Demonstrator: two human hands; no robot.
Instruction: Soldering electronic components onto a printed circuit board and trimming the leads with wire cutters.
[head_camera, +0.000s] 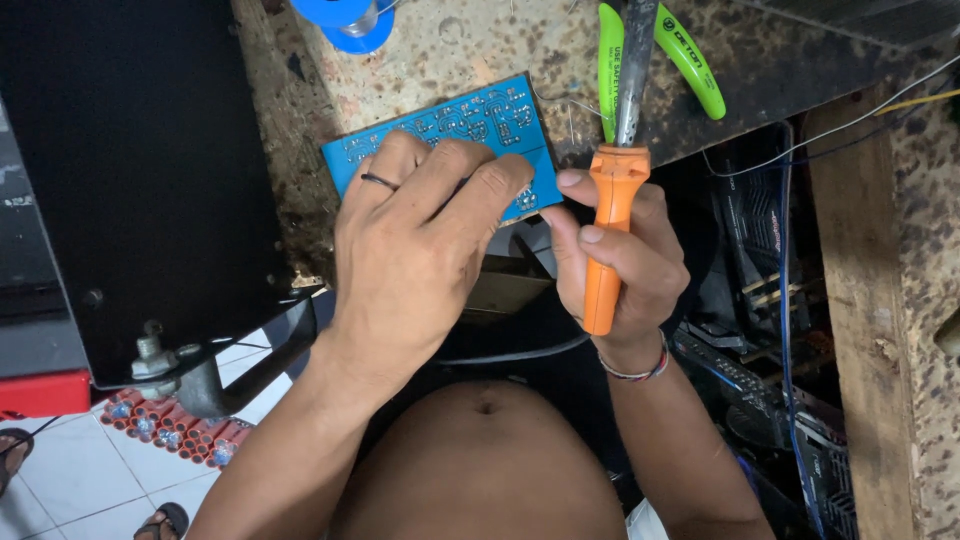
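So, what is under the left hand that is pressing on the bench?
The left hand lies on a blue rectangular circuit board resting on the worn, stained workbench. The board's near half is covered by the hand and cannot be seen.

Circuit board (470, 125): bright blue, fine pale tracing across the face.
Soldering iron (612, 225): orange handle, grey metal shaft at the far end.
Cutters (690, 60), far right: lime-green grips with black lettering.
Spool (350, 22), far left: blue with a silvery core.
Bench top (450, 50): pale tan, mottled with dark brown scorch spots.
Ring (380, 181) on left hand (420, 250): dark band.
Bracelet (640, 372) on right hand (625, 270): red, white and dark beads.
Cabinet (130, 150), left: matt black, red strip below.
Floor tiles (70, 470), near left: white, dark grout lines.
Wooden post (860, 300), right: brown.
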